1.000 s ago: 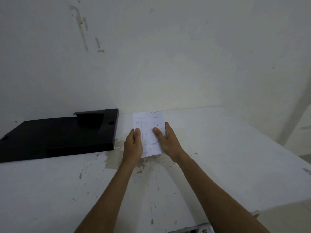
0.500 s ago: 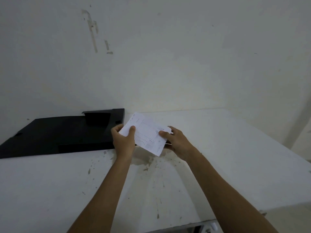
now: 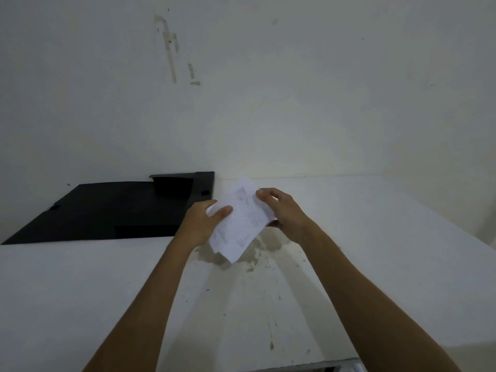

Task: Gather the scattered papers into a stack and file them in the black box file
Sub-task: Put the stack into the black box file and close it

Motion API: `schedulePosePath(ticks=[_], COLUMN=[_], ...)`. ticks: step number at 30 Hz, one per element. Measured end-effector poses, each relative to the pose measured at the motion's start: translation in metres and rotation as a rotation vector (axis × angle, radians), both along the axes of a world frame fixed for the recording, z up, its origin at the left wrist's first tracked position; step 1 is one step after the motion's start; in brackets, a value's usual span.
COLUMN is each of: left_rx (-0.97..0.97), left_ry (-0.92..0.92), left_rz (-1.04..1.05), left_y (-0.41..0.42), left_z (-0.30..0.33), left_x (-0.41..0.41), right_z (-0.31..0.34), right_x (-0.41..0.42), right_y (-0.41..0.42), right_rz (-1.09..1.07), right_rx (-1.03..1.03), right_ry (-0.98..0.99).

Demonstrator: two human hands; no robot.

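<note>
We hold the stack of papers [image 3: 240, 222] lifted off the white table [image 3: 375, 237], tilted with its near corner hanging low, the left hand [image 3: 200, 224] gripping its left edge with the thumb on top and the right hand [image 3: 284, 213] curled round its far right edge, likely so that we can square the sheets and carry them together. The black box file [image 3: 107, 210] lies flat on the table just left of the papers, its shallow tray facing up and ready to take them. We count one stack, its sheets too thin to number, one file, two hands.
</note>
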State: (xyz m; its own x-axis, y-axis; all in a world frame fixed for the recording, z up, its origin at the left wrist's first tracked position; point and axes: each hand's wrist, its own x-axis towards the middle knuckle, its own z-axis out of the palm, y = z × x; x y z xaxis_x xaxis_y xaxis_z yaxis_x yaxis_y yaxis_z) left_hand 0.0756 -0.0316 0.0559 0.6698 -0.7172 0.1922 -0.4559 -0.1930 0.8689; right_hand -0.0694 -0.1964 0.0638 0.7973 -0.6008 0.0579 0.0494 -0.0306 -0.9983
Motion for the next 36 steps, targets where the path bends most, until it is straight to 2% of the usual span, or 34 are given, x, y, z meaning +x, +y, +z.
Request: schedulePosePath(ticks=[2, 4, 6, 9, 10, 18, 27, 30, 32, 36], left_rx=[-0.152, -0.209, -0.155, -0.148, -0.143, -0.075, 0.010, 0.044, 0.072, 0.146], left_ry=[0.127, 0.191, 0.272, 0.584, 0.607, 0.212, 0.074, 0.054, 0.042, 0.034], left_rz=[0.149, 0.230, 0.188, 0.109, 0.114, 0.148, 0.199, 0.219, 0.235, 0.232], left_y=[0.002, 0.002, 0.004, 0.015, 0.020, 0.029, 0.026, 0.026, 0.026, 0.014], left_z=[0.002, 0.005, 0.009, 0.015, 0.016, 0.004, -0.009, -0.010, -0.011, -0.011], left_x=[0.001, 0.005, 0.013, 0.034, 0.044, 0.107, 0.149, 0.168, 0.182, 0.209], right_z=[-0.005, -0.012, -0.022, -0.025, -0.025, -0.027, -0.035, -0.042, -0.054, -0.071], right_x=[0.017, 0.041, 0.068, 0.100, 0.109, 0.174, 0.215, 0.209, 0.206, 0.212], right_y=[0.013, 0.029, 0.041, 0.045, 0.044, 0.052, 0.059, 0.051, 0.042, 0.037], right_rz=[0.012, 0.043, 0.058, -0.018, -0.013, 0.001, -0.118, -0.339, -0.455, -0.262], right_rx=[0.160, 0.202, 0.115, -0.012, -0.028, -0.233, -0.445, -0.613, -0.606, -0.384], right_ry=[-0.038, -0.043, -0.086, -0.060, -0.051, -0.028, 0.175, 0.233, 0.225, 0.276])
